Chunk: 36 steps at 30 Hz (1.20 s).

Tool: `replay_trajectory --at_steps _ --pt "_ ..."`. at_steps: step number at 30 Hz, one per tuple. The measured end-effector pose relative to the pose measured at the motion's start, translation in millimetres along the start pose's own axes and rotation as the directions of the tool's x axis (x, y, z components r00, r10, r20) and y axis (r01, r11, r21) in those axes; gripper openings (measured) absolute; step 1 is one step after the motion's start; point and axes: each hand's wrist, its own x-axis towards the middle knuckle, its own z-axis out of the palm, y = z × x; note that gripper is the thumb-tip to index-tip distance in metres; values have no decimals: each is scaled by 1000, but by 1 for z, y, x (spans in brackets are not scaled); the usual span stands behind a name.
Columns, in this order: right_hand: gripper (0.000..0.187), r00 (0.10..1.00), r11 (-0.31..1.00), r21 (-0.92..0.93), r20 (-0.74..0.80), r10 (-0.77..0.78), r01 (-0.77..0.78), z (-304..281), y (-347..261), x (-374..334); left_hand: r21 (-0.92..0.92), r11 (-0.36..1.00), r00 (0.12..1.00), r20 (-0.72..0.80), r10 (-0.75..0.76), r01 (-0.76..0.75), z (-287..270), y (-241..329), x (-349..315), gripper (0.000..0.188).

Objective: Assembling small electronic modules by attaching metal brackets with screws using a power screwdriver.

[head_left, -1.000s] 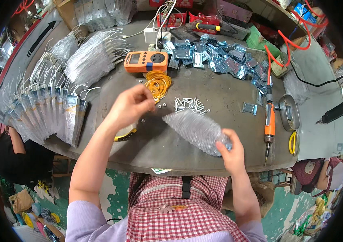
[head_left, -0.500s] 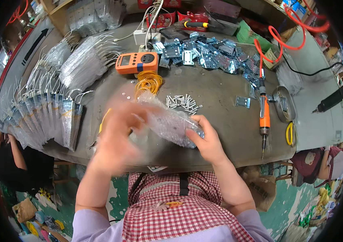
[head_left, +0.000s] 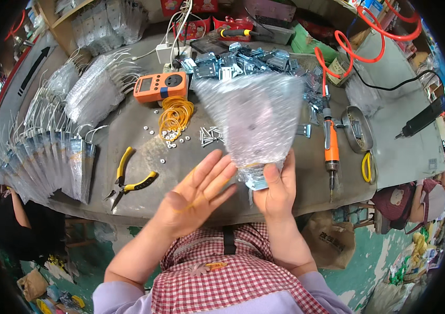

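My right hand [head_left: 277, 191] grips the lower end of a bubble-wrap bag [head_left: 256, 120], thumb on its front; a bluish metal edge shows at the bottom. The bag's wide upper part is raised over the table and smeared by motion. Palm up, my left hand [head_left: 196, 196] is open just left of the bag, fingers stretched out. A thin yellow strand, like a rubber band, crosses its fingers. Beyond this hand lie loose screws [head_left: 210, 137], small white nuts or spacers [head_left: 172, 137] and a heap of yellow rubber bands [head_left: 175, 115]. Yellow-handled pliers [head_left: 123, 180] rest to the left.
Wrapped pieces [head_left: 50, 162] fan out at left, near more bubble-wrapped bundles [head_left: 97, 89]. An orange meter [head_left: 160, 86] and piled metal brackets [head_left: 248, 62] lie at the back. On the right are an orange electric screwdriver [head_left: 331, 144], a metal dish [head_left: 356, 128] and a black tool [head_left: 421, 120].
The bag has swung from lying tilted to standing wide and raised in my right hand. My left hand has come off its upper part, dropped nearer and opened. The pliers are now uncovered.
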Motion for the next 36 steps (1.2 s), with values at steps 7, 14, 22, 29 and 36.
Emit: replay_trajectory --at_steps 7,14,22,29,36 --pt "29 611 431 -810 584 534 398 7 -61 8 759 605 794 207 -572 238 -29 49 -1 88" --pt "29 867 455 -887 167 469 -75 14 -23 15 814 -535 956 292 41 -226 44 54 8 67" --pt "30 974 -227 -947 223 46 228 -37 -45 82 849 -395 789 -42 612 351 -44 87 -37 67" --pt "24 998 -548 -836 -12 64 25 -119 -55 96 560 -69 165 -121 979 825 -115 152 -99 69" --pt "27 996 211 -975 -49 73 -63 -131 -69 63 436 -196 283 -144 948 878 -137 124 -125 79"
